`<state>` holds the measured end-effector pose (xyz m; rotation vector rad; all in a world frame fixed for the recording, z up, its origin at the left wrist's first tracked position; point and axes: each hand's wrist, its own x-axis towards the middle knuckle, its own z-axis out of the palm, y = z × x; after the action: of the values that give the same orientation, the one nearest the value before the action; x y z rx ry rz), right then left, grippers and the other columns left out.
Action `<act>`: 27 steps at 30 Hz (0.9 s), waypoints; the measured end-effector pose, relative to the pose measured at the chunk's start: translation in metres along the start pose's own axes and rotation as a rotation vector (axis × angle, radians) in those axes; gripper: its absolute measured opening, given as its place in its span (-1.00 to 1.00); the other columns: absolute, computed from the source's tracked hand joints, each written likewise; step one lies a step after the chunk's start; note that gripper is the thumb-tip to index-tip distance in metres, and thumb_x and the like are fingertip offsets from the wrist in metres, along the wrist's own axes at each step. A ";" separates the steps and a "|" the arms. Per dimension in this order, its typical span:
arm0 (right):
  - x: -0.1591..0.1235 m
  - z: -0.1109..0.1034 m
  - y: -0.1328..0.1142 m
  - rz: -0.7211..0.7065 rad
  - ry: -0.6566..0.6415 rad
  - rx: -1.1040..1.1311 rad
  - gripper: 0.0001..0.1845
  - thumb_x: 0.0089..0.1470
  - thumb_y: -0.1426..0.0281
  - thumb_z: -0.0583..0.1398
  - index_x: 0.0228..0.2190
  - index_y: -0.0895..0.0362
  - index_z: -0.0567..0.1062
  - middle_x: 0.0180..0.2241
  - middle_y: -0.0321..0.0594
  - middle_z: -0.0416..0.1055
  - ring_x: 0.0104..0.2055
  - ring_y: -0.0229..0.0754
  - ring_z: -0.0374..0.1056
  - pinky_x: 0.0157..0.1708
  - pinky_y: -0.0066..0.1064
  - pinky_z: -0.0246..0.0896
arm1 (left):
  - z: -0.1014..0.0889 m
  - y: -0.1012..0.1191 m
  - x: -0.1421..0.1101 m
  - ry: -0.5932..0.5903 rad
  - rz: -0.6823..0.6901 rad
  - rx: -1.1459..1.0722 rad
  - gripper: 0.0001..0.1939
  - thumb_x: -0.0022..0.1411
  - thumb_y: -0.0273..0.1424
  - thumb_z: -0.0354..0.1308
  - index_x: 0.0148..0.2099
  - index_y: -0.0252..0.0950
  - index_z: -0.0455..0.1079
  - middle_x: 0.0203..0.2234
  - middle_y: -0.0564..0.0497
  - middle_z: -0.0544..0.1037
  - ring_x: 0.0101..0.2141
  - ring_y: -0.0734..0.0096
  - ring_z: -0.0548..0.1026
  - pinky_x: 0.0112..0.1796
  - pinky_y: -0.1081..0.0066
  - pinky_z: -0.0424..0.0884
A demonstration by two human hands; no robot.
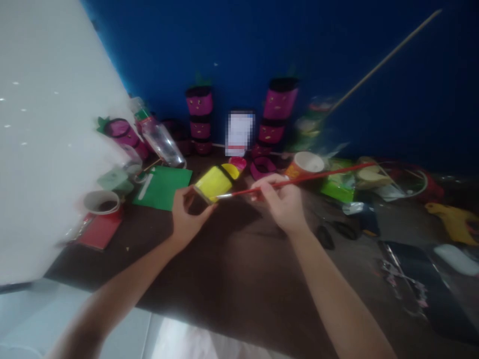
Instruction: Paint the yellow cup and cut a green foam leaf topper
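Note:
My left hand (pixel 188 215) is closed around a short yellow tube (pixel 213 184) with a black band, tilted above the dark table. Between the fingers of my right hand (pixel 283 203) is a long paintbrush (pixel 325 173) with a red handle. Its pale tip lies against the tube's lower right edge, though blur hides the exact contact. Just behind the tube sits a small pot of pink paint (pixel 237 163), with a pink ring (pixel 262 167) to its right. A green sheet (pixel 164 187) lies behind my left hand.
Pink banded tubes with faces (pixel 281 107) stand along the blue wall, beside a propped phone (pixel 239 132). A clear bottle (pixel 164 139) leans at left, near a cup (pixel 102 202). On the right lie scissors (pixel 344 229), a dark phone (pixel 426 279) and a yellow glue gun (pixel 452 219).

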<state>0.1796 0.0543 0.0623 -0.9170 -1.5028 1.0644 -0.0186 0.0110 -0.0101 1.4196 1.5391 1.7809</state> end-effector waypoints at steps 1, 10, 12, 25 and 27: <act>0.000 0.000 0.000 0.001 -0.001 -0.006 -0.68 0.05 0.12 0.20 -0.50 0.12 0.42 -0.55 -0.29 0.44 -0.52 -0.29 0.39 -0.50 -0.44 0.42 | 0.000 0.000 0.000 -0.001 0.005 0.000 -0.41 -0.15 -0.25 0.40 -0.09 -0.26 0.24 -0.19 -0.03 0.39 -0.12 0.29 0.46 -0.04 0.17 0.42; 0.000 0.000 -0.001 -0.035 0.007 -0.032 -0.69 0.06 0.14 0.19 -0.50 0.12 0.42 -0.54 -0.28 0.44 -0.51 -0.28 0.39 -0.49 -0.42 0.42 | 0.000 0.001 -0.001 -0.004 0.032 0.016 -0.42 -0.16 -0.27 0.40 -0.10 -0.26 0.25 -0.22 -0.02 0.41 -0.14 0.27 0.47 -0.09 0.19 0.45; 0.000 0.000 -0.001 -0.037 0.030 -0.027 -0.70 0.06 0.14 0.19 -0.50 0.12 0.42 -0.53 -0.28 0.44 -0.52 -0.29 0.38 -0.48 -0.42 0.42 | 0.000 0.001 -0.001 -0.008 0.021 0.017 -0.41 -0.16 -0.27 0.40 -0.10 -0.26 0.25 -0.22 -0.01 0.40 -0.14 0.28 0.47 -0.08 0.19 0.44; -0.001 -0.001 0.002 -0.072 0.049 0.001 -0.75 0.09 0.22 0.18 -0.51 0.12 0.43 -0.54 -0.31 0.43 -0.53 -0.30 0.36 -0.50 -0.44 0.37 | 0.000 0.003 -0.002 -0.018 0.034 -0.016 -0.42 -0.16 -0.28 0.41 -0.10 -0.26 0.25 -0.23 -0.01 0.41 -0.15 0.29 0.47 -0.07 0.19 0.43; -0.002 -0.001 0.002 -0.078 0.056 0.000 -0.76 0.09 0.23 0.18 -0.51 0.12 0.43 -0.54 -0.31 0.42 -0.53 -0.30 0.36 -0.50 -0.43 0.37 | 0.000 0.003 -0.002 -0.021 0.024 -0.015 -0.42 -0.16 -0.28 0.41 -0.10 -0.26 0.25 -0.22 -0.01 0.41 -0.15 0.29 0.47 -0.07 0.18 0.43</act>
<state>0.1811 0.0533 0.0600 -0.8742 -1.4806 0.9749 -0.0167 0.0084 -0.0082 1.4506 1.5012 1.7816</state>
